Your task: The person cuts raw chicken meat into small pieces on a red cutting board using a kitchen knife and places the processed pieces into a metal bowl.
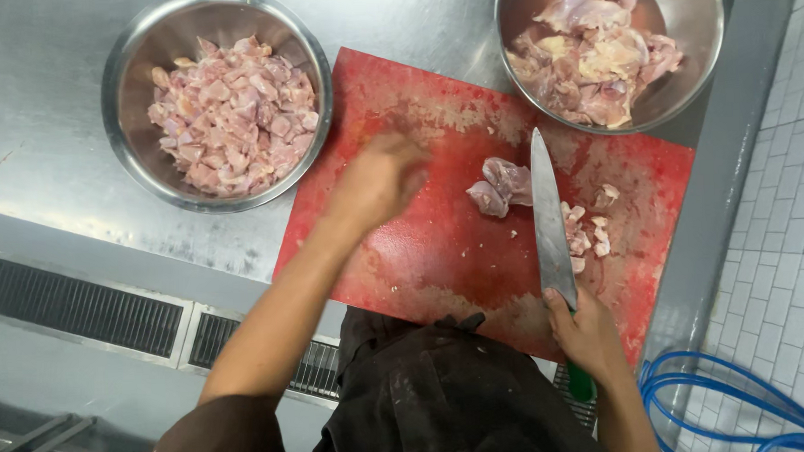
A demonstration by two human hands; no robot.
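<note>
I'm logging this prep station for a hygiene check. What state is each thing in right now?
Left bowl: full of diced raw chicken.
Right bowl: holds large uncut chicken pieces.
Cutting board: red, smeared, scored.
Chicken on board: partly cut, small bits beside it.
Knife: held flat-edged down on board.
Right hand: gripping the knife.
Left hand: blurred, empty as far as visible.
Blue hose: coiled on floor.

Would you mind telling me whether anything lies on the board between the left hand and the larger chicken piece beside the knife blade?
Nothing visible does. The left hand hovers over bare red cutting board, and the chicken piece lies just beyond it, left of the knife.
</note>
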